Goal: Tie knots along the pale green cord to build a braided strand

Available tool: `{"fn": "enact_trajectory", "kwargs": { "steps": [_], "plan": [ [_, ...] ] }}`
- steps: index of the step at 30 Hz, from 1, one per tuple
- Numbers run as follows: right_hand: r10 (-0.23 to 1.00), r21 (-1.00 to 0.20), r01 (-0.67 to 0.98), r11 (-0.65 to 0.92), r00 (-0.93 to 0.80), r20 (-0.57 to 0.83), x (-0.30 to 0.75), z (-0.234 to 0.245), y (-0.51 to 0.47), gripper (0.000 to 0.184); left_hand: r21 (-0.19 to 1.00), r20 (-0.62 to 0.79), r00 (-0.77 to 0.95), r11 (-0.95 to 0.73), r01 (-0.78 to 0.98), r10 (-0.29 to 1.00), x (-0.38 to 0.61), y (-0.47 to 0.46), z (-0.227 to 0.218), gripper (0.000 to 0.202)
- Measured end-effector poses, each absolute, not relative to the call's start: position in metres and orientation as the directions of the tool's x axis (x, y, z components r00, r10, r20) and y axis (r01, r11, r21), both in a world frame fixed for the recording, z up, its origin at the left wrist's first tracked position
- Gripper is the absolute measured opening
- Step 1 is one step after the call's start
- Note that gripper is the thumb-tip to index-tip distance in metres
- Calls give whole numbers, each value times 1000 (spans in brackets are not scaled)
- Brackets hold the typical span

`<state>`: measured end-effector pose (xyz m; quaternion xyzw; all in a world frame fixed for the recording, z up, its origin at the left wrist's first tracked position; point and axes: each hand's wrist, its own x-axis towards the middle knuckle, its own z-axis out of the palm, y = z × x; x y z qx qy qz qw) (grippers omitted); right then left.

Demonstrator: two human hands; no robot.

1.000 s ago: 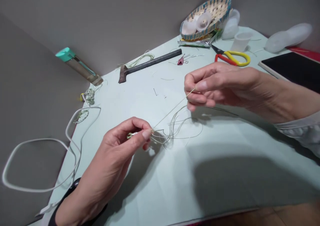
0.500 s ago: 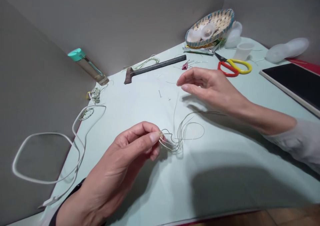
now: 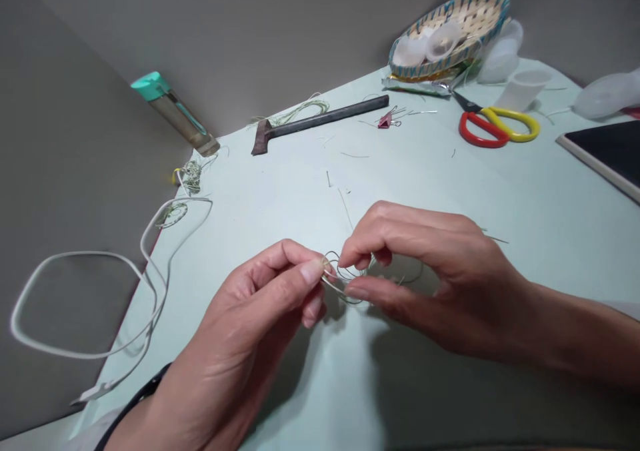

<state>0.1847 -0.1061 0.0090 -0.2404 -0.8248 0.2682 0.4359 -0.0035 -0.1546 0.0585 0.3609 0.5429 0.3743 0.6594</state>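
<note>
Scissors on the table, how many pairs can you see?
1. The scissors lie at the far right of the table, one handle red and one yellow, just in front of the woven basket. More could be hidden behind the basket.

A smooth, matt pale-green cloth covers the table [image 3: 450, 191]. The hammer [image 3: 320, 119] at upper centre looks like dull, rough dark metal. At upper right, the scissors [image 3: 495, 126] have glossy plastic handles, beside a woven basket [image 3: 480, 21] of matt cane.
</note>
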Motion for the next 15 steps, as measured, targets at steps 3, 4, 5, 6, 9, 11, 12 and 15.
{"fn": "enact_trajectory", "kwargs": {
  "steps": [3,4,5,6,9,11,12,15],
  "plan": [
    [667,-691,186,699,-519,535,183,9,-106,18,875,-456,133,471,-115,880,-2,-154,58,28],
    [681,-703,199,683,-522,514,182,9,-107,18,871,-462,131,476,-117,877,-2,-154,57,28],
    [693,-711,213,671,-522,497,181,8,-107,16,870,-464,132,479,-117,876,-1,-154,57,28],
    [700,-713,224,664,-523,486,181,8,-107,12,870,-466,129,480,-115,875,0,-153,57,27],
    [700,-708,237,665,-528,481,181,7,-108,3,874,-463,120,475,-101,878,0,-154,56,27],
    [690,-707,222,672,-535,488,183,8,-108,5,879,-455,118,467,-101,882,-1,-155,55,27],
    [685,-708,211,674,-537,492,184,8,-107,8,879,-453,117,465,-104,884,-1,-155,54,26],
    [674,-710,191,678,-546,497,184,8,-107,19,880,-449,119,461,-114,886,-2,-154,53,25]
  ]
}}
